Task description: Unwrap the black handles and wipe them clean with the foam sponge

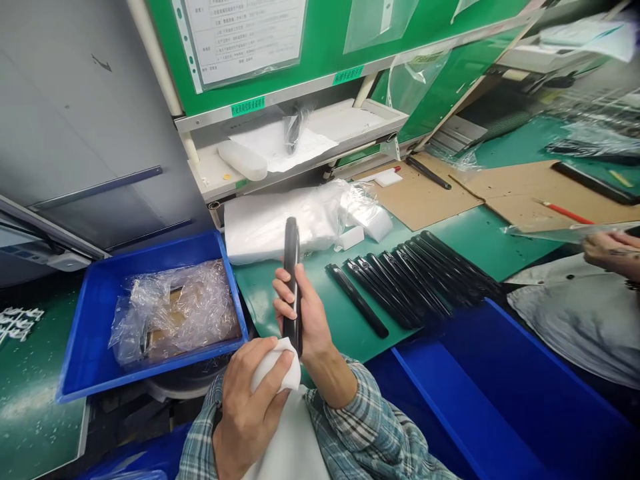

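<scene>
My right hand (314, 313) is closed around a long, glossy black plastic part (291, 247) and holds it nearly upright. My left hand (250, 400) grips a soft white sponge (280, 369) against the lower end of that part. To the right, on the green table (300, 287), several similar black parts (400, 273) lie side by side in a slanted row. One of them (357, 300) lies a little apart at the row's left end.
Left of my hands, a blue bin (70, 360) holds clear plastic wrap (200, 300). Another blue bin (440, 393) stands at lower right. White bags (280, 220), small white blocks (351, 238) and cardboard (425, 200) lie farther back, below a shelf (360, 127). Another person's hand (607, 253) is at the right.
</scene>
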{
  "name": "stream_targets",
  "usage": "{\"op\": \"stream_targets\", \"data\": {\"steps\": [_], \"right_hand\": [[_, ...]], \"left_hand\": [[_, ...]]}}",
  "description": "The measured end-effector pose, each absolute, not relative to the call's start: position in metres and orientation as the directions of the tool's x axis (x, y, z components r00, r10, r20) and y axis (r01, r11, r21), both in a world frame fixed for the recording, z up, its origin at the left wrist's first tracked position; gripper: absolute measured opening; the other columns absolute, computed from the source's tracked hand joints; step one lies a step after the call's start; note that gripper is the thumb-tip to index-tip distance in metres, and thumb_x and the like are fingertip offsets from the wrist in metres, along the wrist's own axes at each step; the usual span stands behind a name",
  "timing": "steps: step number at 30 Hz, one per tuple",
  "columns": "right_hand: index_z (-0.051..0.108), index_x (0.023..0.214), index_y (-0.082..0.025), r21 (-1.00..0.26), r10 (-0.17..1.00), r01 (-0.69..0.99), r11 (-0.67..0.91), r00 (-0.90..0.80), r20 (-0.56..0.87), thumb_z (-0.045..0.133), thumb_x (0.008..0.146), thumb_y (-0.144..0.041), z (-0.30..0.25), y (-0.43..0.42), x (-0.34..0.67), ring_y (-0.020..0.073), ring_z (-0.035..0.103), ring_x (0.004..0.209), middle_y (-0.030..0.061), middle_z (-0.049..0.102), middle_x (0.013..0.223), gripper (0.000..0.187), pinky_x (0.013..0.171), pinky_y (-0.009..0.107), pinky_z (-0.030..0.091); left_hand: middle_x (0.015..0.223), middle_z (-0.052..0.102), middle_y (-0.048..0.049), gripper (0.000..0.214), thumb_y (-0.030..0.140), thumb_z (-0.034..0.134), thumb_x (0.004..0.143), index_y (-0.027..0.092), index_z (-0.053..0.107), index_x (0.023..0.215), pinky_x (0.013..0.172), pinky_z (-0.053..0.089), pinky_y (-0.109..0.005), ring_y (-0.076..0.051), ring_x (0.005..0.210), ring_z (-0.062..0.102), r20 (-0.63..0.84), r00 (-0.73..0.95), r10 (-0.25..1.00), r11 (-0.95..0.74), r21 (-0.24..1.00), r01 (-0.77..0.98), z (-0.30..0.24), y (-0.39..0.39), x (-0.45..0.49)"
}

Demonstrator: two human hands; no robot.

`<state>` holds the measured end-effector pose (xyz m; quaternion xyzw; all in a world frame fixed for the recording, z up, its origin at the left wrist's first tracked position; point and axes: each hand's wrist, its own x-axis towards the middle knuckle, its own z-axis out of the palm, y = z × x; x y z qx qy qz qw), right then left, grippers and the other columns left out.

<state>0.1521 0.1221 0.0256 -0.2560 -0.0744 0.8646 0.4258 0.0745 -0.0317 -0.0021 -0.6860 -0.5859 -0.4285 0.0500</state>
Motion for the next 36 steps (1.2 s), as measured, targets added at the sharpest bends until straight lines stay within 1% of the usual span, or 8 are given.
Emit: {"op": "stream_targets", "data": {"steps": [5, 10, 15, 19, 22, 25, 31, 36], "right_hand": [[0.057, 0.091, -0.022, -0.383, 0.803, -0.709, -0.591, -0.473, -0.363, 0.093, 0.090, -0.046, 0.029, 0.120, 0.154, 0.0025, 0.023, 0.045, -0.0103, 0.044, 0.070, 0.044, 0.032, 0.006, 0.034], [0.056, 0.091, -0.023, -0.412, 0.826, -0.718, -0.560, -0.444, -0.349, 0.091, 0.092, -0.047, 0.032, 0.117, 0.155, 0.0030, 0.026, 0.045, -0.0093, 0.045, 0.073, 0.042, 0.032, 0.007, 0.034], [0.058, 0.088, -0.022, -0.431, 0.832, -0.714, -0.552, -0.438, -0.339, 0.093, 0.090, -0.048, 0.034, 0.117, 0.158, 0.0024, 0.027, 0.047, -0.0090, 0.045, 0.074, 0.044, 0.032, 0.006, 0.035], [0.058, 0.090, -0.022, -0.425, 0.853, -0.743, -0.517, -0.406, -0.327, 0.093, 0.090, -0.045, 0.035, 0.117, 0.158, 0.0030, 0.030, 0.049, -0.0075, 0.049, 0.080, 0.042, 0.032, 0.007, 0.036], [0.058, 0.089, -0.021, -0.415, 0.841, -0.735, -0.536, -0.424, -0.335, 0.094, 0.088, -0.047, 0.034, 0.117, 0.157, 0.0033, 0.029, 0.049, -0.0081, 0.048, 0.077, 0.044, 0.033, 0.007, 0.037], [0.058, 0.090, -0.021, -0.413, 0.834, -0.727, -0.548, -0.437, -0.336, 0.095, 0.087, -0.050, 0.032, 0.117, 0.156, 0.0029, 0.027, 0.048, -0.0083, 0.048, 0.077, 0.046, 0.033, 0.007, 0.037], [0.058, 0.091, -0.022, -0.418, 0.843, -0.736, -0.532, -0.417, -0.340, 0.094, 0.089, -0.045, 0.028, 0.119, 0.162, 0.0034, 0.030, 0.049, -0.0078, 0.051, 0.079, 0.043, 0.033, 0.007, 0.036], [0.059, 0.094, -0.022, -0.361, 0.813, -0.733, -0.577, -0.473, -0.339, 0.091, 0.093, -0.045, 0.025, 0.115, 0.162, 0.0023, 0.028, 0.045, -0.0094, 0.048, 0.077, 0.039, 0.033, 0.008, 0.037]], "left_hand": [[0.135, 0.070, -0.0142, 0.031, 0.022, 0.052, 0.116, 0.019, 0.075, 0.137, 0.113, 0.059, -0.035, -0.022, 0.130, 0.069, 0.650, -0.060, 0.758, -0.307, 0.437, 0.845, -0.002, -0.032, 0.075], [0.133, 0.072, -0.0138, 0.034, 0.024, 0.053, 0.116, 0.023, 0.072, 0.145, 0.108, 0.063, -0.037, -0.023, 0.127, 0.071, 0.640, -0.063, 0.766, -0.301, 0.444, 0.844, 0.000, -0.034, 0.075], [0.133, 0.071, -0.0141, 0.036, 0.022, 0.053, 0.115, 0.023, 0.070, 0.147, 0.107, 0.063, -0.037, -0.024, 0.126, 0.071, 0.641, -0.069, 0.764, -0.308, 0.457, 0.835, 0.001, -0.035, 0.076], [0.132, 0.071, -0.0133, 0.033, 0.022, 0.054, 0.115, 0.023, 0.071, 0.143, 0.106, 0.063, -0.037, -0.023, 0.125, 0.071, 0.641, -0.071, 0.764, -0.301, 0.452, 0.840, -0.001, -0.034, 0.077], [0.134, 0.070, -0.0135, 0.031, 0.024, 0.053, 0.116, 0.022, 0.072, 0.140, 0.109, 0.062, -0.036, -0.023, 0.127, 0.070, 0.639, -0.077, 0.765, -0.293, 0.452, 0.842, -0.001, -0.032, 0.078], [0.135, 0.070, -0.0135, 0.031, 0.024, 0.053, 0.116, 0.022, 0.073, 0.140, 0.109, 0.062, -0.037, -0.023, 0.127, 0.070, 0.629, -0.080, 0.773, -0.288, 0.460, 0.840, -0.001, -0.031, 0.077], [0.135, 0.071, -0.0146, 0.033, 0.025, 0.052, 0.116, 0.022, 0.074, 0.140, 0.107, 0.063, -0.037, -0.024, 0.126, 0.071, 0.631, -0.056, 0.774, -0.310, 0.454, 0.835, -0.005, -0.029, 0.078], [0.137, 0.071, -0.0139, 0.032, 0.026, 0.056, 0.115, 0.025, 0.073, 0.141, 0.107, 0.063, -0.039, -0.025, 0.127, 0.071, 0.632, -0.076, 0.772, -0.337, 0.508, 0.793, -0.007, -0.026, 0.075]]}}
